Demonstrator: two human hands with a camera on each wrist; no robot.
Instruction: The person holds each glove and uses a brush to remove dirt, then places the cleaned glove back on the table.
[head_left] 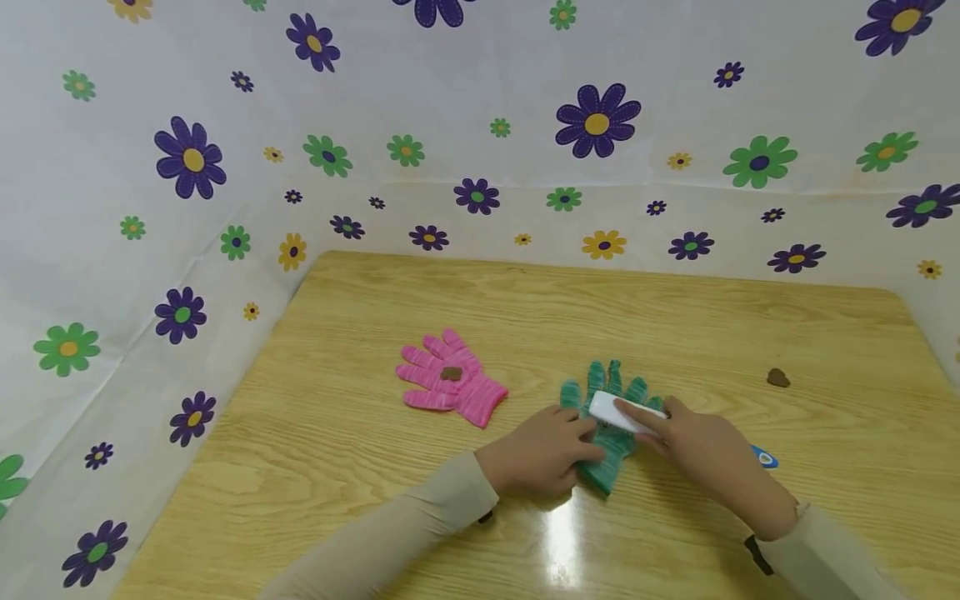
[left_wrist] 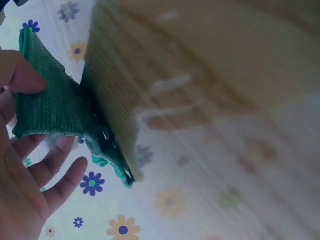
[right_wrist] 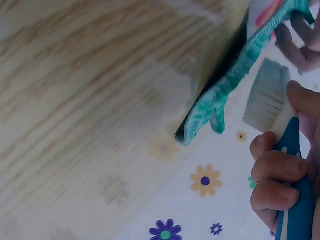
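A green knit glove (head_left: 613,458) lies on the table, its fingers pointing to the far side. My left hand (head_left: 540,450) pinches its cuff; in the left wrist view the thumb (left_wrist: 25,75) lies on one face of the cuff, lifted off the tabletop. With curled fingers my right hand (head_left: 705,454) grips a brush by its blue and white handle (right_wrist: 297,200). The white brush head (head_left: 618,412) is over the glove's palm and hides part of it. Pale bristles (right_wrist: 267,95) face the glove; in the right wrist view a gap shows between them.
To the left lies a pink knit glove (head_left: 478,398) with a brown patch (head_left: 451,374) on its palm. A small brown piece (head_left: 777,377) sits on the wooden table (head_left: 337,333) at the right. Flower-printed white cloth (head_left: 450,92) hangs behind and along the left side.
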